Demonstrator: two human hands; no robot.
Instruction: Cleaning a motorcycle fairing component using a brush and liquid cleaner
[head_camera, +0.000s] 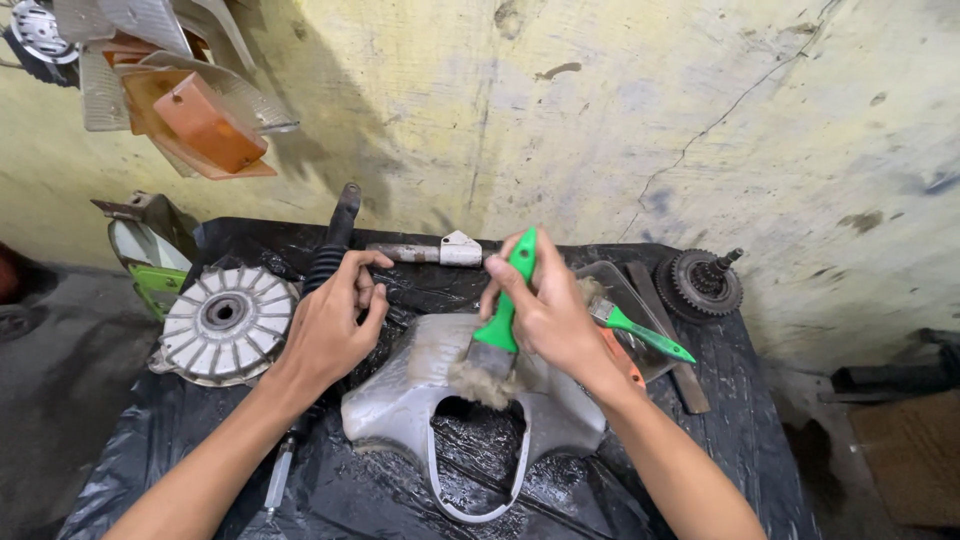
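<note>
Head view is looking down on a table (700, 470) that is wearing a black plastic sheet, standing against a stained yellow wall (650, 110). The right hand (545, 310) is closing its fingers around the green handle of a paintbrush (500, 330), and the dirty bristles are pressing on the top of a grey plastic cover (400, 400), which is lying in the middle of the table, between the two forearms. The cover is having a wide round opening in its near side, with a thin white rim curving below it.

The left hand (335, 320) is resting at the upper left edge of the cover, with the fingers curled loosely. It is lying over a black shock absorber (335, 240) that is running from the wall down under the wrist. I cannot tell if the hand is really gripping it or only touching it.

Left of this hand, a round metal wheel hub (228, 322) with fins is lying flat. Just beside the right hand, a second green brush (640, 332) is lying in a clear plastic tray (625, 290). A dark gear (700, 283) is sitting at the far right corner, near the wall. A short metal tube (425, 252) with a white clamp is lying behind the hands. Orange and clear lamp covers (190, 110) are hanging at the upper left.
</note>
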